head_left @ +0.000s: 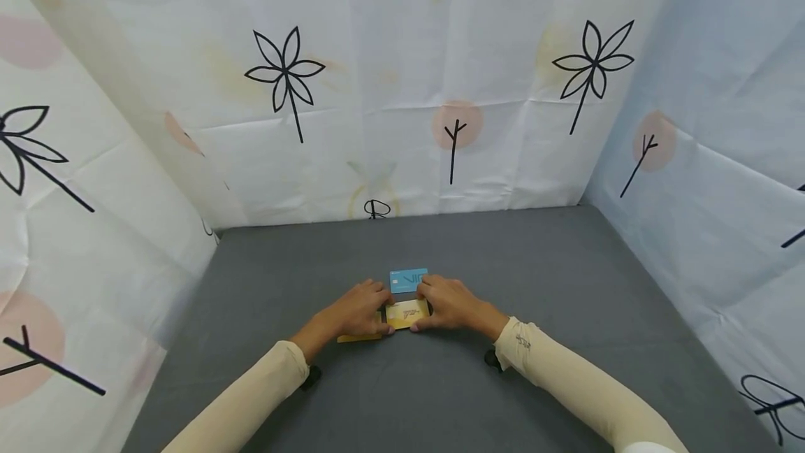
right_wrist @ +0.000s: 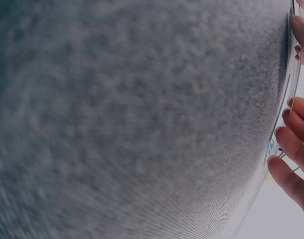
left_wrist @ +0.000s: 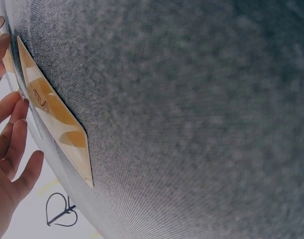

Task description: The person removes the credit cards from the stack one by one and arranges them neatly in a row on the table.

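Note:
Between my two hands a yellow and white card (head_left: pixel 405 314) with small print is held just above or on the grey table; its exact height cannot be told. My left hand (head_left: pixel 360 310) grips its left edge with thumb and fingers. The right hand (head_left: pixel 453 304) pinches the opposite edge, thumb near the lower corner. A second yellow card (head_left: pixel 357 338) lies partly hidden under the left hand; the left wrist view shows this patterned card (left_wrist: pixel 55 112) flat on the cloth. Beyond the held card is a blue card (head_left: pixel 404 280), its right end overlapped by right fingertips.
A grey cloth-covered table (head_left: pixel 440 397) spreads around the cards. White patterned sheets (head_left: pixel 377 89) rise behind it and along both sides. Dark straps or devices (head_left: pixel 492 360) show under the wrists.

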A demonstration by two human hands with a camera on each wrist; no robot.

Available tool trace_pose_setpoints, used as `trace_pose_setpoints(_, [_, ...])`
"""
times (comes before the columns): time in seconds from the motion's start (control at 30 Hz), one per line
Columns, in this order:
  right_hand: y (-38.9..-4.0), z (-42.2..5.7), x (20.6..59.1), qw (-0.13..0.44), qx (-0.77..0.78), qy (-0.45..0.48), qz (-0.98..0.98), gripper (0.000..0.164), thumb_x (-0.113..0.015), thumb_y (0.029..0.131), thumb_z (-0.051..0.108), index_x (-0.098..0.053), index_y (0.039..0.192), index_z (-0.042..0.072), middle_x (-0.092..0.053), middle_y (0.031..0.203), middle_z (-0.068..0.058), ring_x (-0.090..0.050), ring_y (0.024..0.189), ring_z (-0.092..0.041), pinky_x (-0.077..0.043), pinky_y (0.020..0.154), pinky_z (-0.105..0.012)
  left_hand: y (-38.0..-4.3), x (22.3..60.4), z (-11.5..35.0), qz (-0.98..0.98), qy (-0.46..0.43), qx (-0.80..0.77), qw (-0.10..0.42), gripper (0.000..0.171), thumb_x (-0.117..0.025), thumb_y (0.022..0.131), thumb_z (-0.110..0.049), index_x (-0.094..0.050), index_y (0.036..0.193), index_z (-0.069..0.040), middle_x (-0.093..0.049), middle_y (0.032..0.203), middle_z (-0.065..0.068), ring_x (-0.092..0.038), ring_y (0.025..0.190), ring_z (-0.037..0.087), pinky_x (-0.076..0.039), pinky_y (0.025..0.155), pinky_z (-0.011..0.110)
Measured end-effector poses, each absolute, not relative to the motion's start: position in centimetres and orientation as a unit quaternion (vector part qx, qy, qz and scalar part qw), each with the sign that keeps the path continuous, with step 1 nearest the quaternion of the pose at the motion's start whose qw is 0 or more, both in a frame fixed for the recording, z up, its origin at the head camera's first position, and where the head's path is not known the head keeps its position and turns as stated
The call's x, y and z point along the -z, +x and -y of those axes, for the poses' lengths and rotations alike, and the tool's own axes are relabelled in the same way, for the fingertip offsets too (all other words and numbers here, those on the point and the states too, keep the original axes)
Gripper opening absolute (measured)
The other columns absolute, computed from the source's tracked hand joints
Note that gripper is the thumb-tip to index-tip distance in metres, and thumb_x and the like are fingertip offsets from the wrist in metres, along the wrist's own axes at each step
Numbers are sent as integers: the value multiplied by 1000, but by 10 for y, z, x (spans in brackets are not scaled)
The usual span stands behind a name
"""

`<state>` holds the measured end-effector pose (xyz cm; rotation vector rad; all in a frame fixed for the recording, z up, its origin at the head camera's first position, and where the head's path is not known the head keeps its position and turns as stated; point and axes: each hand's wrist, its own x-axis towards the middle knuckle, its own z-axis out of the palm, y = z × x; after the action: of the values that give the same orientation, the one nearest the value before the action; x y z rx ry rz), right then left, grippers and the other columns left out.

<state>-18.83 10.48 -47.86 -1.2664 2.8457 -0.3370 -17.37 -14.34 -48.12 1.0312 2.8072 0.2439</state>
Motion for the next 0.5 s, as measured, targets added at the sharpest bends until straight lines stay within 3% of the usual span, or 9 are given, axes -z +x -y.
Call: trace_pose_setpoints(0.5, [-187, -104, 481, 7, 99, -404, -909, 53, -74, 81, 64, -67, 104, 17, -55, 94, 5, -47, 76, -8, -38, 58, -23, -173, 485, 144, -936, 331, -81, 83, 51, -74, 87, -54, -66, 121, -17, -62, 115, 0, -49, 93, 15, -45, 86, 39])
